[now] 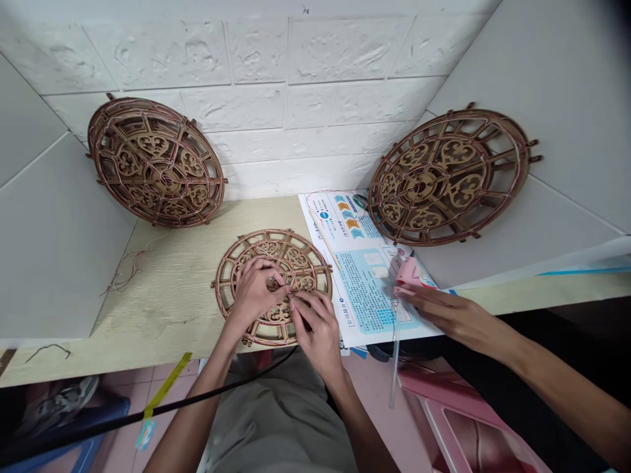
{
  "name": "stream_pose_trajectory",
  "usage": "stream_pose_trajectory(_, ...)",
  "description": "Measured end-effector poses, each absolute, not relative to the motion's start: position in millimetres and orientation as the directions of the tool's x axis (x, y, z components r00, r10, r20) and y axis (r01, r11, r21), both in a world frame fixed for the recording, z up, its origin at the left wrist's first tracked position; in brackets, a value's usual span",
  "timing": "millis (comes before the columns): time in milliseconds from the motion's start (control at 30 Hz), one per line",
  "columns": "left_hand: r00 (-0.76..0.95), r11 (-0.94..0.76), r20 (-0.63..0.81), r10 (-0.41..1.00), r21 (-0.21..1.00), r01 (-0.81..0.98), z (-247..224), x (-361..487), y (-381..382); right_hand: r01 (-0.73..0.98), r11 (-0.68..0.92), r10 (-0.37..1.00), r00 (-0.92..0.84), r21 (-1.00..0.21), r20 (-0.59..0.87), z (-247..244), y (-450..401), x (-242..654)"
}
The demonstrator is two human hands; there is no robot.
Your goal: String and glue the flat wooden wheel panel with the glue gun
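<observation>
A round laser-cut wooden wheel (296, 263) with scrollwork and reddish wire along its rim lies flat on the table. My left hand (254, 293) rests over its hub, with the fingers curled around something small. My right hand (315, 328) lies on the near side of the wheel, its fingertips pinching a thin reddish wire (292, 284) close to my left fingers. What my left fingers hold is hidden. To the right, a co-worker's hand (444, 312) holds a pink tool (408, 272) on a printed instruction sheet (359, 276).
Two larger wooden wheels (156, 161) (448, 176) lean against the white brick wall and grey panels. Loose wire (125, 272) lies on the pale wood table (172, 295). A black cable (148, 414) crosses below the table edge, above a pink tiled floor.
</observation>
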State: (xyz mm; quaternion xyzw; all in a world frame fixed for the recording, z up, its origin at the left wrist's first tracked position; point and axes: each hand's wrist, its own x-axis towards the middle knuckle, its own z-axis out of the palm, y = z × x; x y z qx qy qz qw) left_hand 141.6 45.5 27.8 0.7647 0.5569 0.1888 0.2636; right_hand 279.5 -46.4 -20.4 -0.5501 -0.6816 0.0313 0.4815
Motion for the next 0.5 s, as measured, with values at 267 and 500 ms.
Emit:
stream_pose_trajectory(267,0.292,-0.242,0.020,0.956,0.616,0.749,24.9,142.7,45.2,0.727,0.380,0.799,0.054,-0.572,0.599,-15.8,-46.6,279.8)
stream_pose_trajectory(500,0.306,-0.228,-0.025,0.952,0.609,0.760,30.0,143.7,43.6,0.734,0.396,0.790,0.034,-0.551,0.612,-18.4,-47.2,280.2)
